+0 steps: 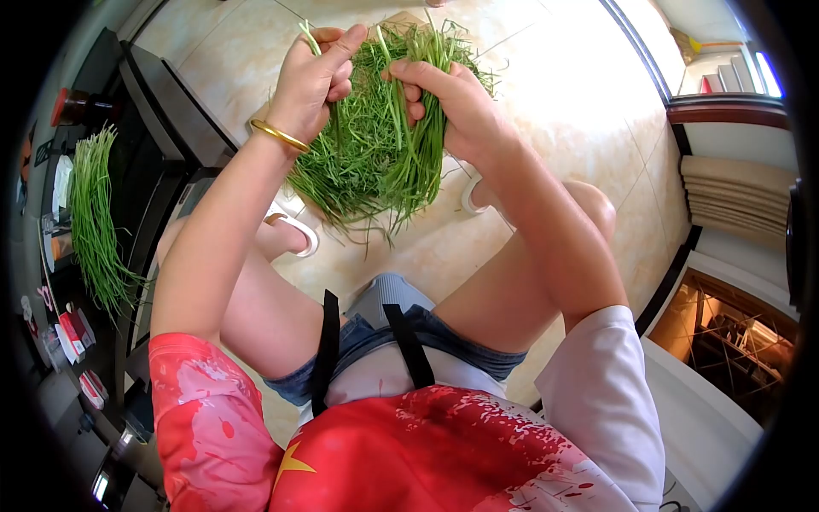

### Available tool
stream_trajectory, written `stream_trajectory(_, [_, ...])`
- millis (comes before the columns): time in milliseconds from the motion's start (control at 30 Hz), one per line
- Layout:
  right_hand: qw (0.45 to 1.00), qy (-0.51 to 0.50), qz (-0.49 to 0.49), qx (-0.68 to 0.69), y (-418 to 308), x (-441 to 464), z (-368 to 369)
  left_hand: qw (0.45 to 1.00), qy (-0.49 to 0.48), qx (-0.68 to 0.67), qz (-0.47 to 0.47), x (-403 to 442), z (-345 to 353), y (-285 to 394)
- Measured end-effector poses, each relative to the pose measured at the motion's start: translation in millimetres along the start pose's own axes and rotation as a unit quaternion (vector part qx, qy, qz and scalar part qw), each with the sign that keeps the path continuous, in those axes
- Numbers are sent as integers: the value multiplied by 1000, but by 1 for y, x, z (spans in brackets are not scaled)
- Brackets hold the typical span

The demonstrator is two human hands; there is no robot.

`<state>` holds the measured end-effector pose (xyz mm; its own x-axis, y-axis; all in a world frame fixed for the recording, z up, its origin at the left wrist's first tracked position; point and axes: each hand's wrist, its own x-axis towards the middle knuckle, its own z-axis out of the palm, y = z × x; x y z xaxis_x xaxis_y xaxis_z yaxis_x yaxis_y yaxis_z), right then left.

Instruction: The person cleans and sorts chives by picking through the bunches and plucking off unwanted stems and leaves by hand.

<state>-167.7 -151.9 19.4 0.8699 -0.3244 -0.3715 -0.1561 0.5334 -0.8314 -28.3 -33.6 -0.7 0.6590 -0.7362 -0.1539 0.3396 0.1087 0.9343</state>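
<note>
My right hand [452, 98] grips a bunch of greens [416, 162], its length running toward me over the heap [363, 141], while my left hand [317, 75], just left of it, pinches a few stalks [308, 38].

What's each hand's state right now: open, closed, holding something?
Left hand: closed, holding a few thin stalks.
Right hand: closed around a thicker green bunch.
</note>
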Motion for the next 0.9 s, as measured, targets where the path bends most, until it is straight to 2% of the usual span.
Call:
stream_trajectory(100, [1000, -3, -3, 6, -1, 0, 0, 998, -13, -39, -36, -11, 12, 10])
stream_trajectory(167, [1000, 0, 1, 18, 0, 0, 2, 984, -152, -41, -79, -14, 12, 13])
stream_trajectory(300, [1000, -17, -6, 18, 0, -1, 5, 986, -150, -30, -61, -8, 8, 7])
stream_trajectory(367, [998, -32, 17, -46, 4, 0, 2, 995, -77, -66, -4, -6, 8, 10])
stream_trajectory(433, [997, -37, 21, -62, 4, -2, 1, 995, -73, -70, -5, 6, -10, 9])
stream_trajectory(500, [996, -44, 25, -78, 4, -2, 0, 992, -23, -121, -1, 11, -17, 10])
stream_trajectory(567, [998, -51, 25, 24, 2, -3, -5, 994, -22, -106, -18, 9, -19, 11])
stream_trajectory(633, [996, -54, 37, 52, -1, -2, -8, 999, -44, -11, 4, 7, -18, 10])
stream_trajectory(667, [994, -57, 48, 82, -2, -2, -8, 999, -31, -17, -15, 5, -12, 6])
stream_trajectory(700, [994, -57, 48, 82, -2, -2, -7, 999, -31, -17, -15, -1, -7, 8])
stream_trajectory(767, [994, -46, 44, 94, -2, -2, -5, 991, -107, 0, -75, -12, 3, 14])
stream_trajectory(833, [993, -59, 60, 79, 1, 2, -9, 991, -111, 24, -68, -17, 12, 15])
stream_trajectory(900, [993, -71, 75, 63, 4, 3, -12, 980, -132, 120, -93, -23, 19, 20])
